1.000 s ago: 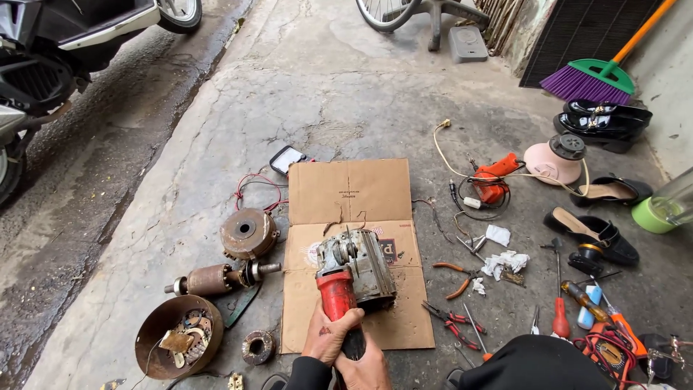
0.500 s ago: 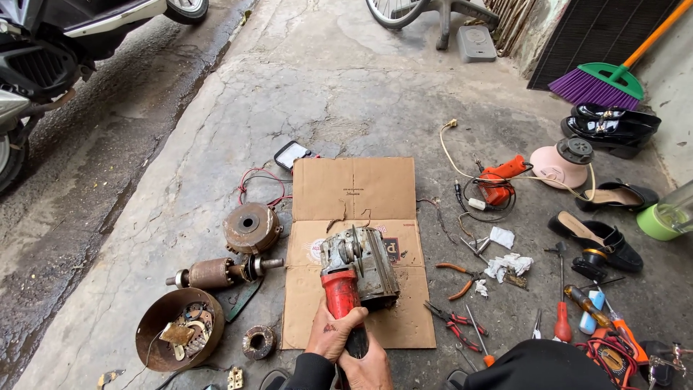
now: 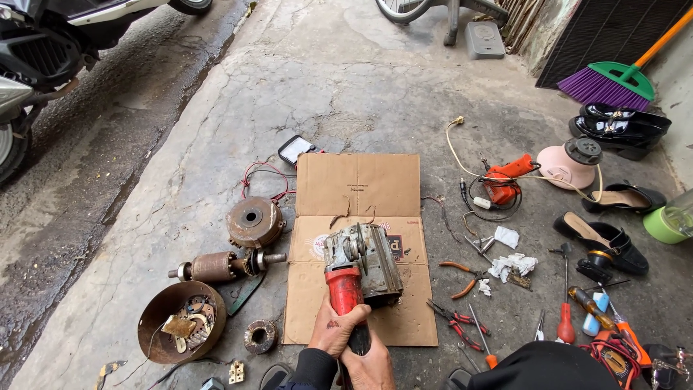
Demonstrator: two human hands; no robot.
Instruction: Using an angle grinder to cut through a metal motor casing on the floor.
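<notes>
A grey metal motor housing point(image 3: 364, 261) stands on a flattened cardboard sheet point(image 3: 357, 184) on the concrete ground. A tool with a red handle point(image 3: 343, 289) rests against the housing's near left side. My left hand point(image 3: 333, 331) is wrapped around the lower red part of that handle. Just below it, my right hand point(image 3: 372, 367) grips the handle's black end at the bottom edge of the view. The tool's working end is hidden behind the housing.
Left of the cardboard lie a rusty rotor point(image 3: 216, 266), a round end cover point(image 3: 254, 222), a rusty bowl-shaped cover point(image 3: 155, 334) holding parts and a meter point(image 3: 297, 149). To the right are pliers point(image 3: 453, 315), screwdrivers point(image 3: 565, 326), an orange tool point(image 3: 505, 180) and shoes point(image 3: 599, 238). A motorbike point(image 3: 36, 50) stands far left.
Both hands keep their grip on the red-handled tool against the housing. The view has drifted slightly; nothing else has visibly moved.
</notes>
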